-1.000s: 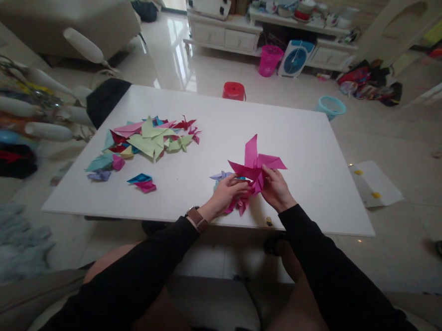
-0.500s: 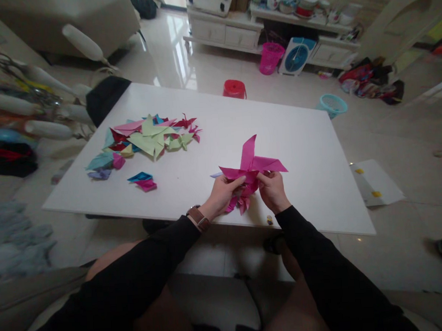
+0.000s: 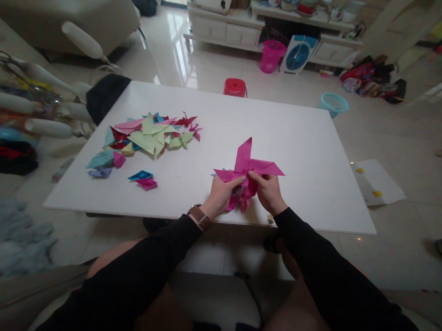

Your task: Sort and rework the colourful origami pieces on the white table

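Note:
Between my hands is a pink folded-paper pinwheel (image 3: 244,156), its pointed blades spread out above the table's near edge. My left hand (image 3: 222,193) grips its left side, thumb on top. My right hand (image 3: 269,190) pinches it near the middle, thumb pressing on the paper. Below it, partly covered by the hands and the pinwheel, are more pink paper folds (image 3: 244,201); whether they belong to the same piece I cannot tell. A bit of pale purple paper pokes out beside my left hand.
The white table (image 3: 298,141) carries a heap of coloured origami (image 3: 151,135) at its left. Nearer lie a blue paper boat (image 3: 141,176) and a pink folded piece (image 3: 147,184). A tiny yellow figure (image 3: 270,219) sits at the near edge. Beyond the table stands a red stool (image 3: 234,86).
The pinwheel has shifted slightly left and turned a little. My right hand has moved left, its thumb now closer to the pinwheel's middle. My left hand has barely moved.

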The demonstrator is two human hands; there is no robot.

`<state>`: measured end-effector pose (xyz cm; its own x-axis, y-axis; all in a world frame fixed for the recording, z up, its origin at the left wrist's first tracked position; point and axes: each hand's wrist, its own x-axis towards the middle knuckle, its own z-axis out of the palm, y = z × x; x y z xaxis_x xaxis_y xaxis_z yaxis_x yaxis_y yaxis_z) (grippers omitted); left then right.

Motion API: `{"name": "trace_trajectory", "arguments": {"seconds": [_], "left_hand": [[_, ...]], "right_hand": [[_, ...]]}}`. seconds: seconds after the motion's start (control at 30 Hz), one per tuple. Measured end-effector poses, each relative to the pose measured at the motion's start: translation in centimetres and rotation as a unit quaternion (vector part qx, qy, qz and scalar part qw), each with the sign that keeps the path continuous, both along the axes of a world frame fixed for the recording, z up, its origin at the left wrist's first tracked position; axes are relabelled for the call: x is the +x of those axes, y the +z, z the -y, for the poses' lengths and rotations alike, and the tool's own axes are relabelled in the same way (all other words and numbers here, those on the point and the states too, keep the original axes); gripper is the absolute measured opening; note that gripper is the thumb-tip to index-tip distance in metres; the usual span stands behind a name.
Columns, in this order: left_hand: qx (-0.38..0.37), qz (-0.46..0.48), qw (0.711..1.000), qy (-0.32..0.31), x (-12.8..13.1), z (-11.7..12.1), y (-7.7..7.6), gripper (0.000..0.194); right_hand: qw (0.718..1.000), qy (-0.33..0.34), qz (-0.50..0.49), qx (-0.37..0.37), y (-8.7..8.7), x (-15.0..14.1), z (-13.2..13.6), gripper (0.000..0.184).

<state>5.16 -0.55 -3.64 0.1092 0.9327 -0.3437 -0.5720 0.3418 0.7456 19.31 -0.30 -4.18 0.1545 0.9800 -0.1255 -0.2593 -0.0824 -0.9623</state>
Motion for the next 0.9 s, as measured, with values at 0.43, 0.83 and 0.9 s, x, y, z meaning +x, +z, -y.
{"name": "trace_trajectory", "arguments": {"seconds": [0.43,0.83,0.9], "left_hand": [[0.125,-0.186,0.942,-0.249,-5.4,-4.1,1.9,0.047],[0.078,-0.215,0.926,-0.3,-5.7,-4.2,1.6,0.027],[0.072,-0.216,0.926,-0.302,-5.7,-4.2,1.6,0.025]], "right_hand": [[0.996,0.049,0.066,-0.035,0.5,0.7,0.1,0.032],[0.993,0.095,0.047,-0.06,0.5,0.9,0.0,0.029],[0.992,0.096,0.043,-0.063,0.4,1.0,0.0,0.029]]}}
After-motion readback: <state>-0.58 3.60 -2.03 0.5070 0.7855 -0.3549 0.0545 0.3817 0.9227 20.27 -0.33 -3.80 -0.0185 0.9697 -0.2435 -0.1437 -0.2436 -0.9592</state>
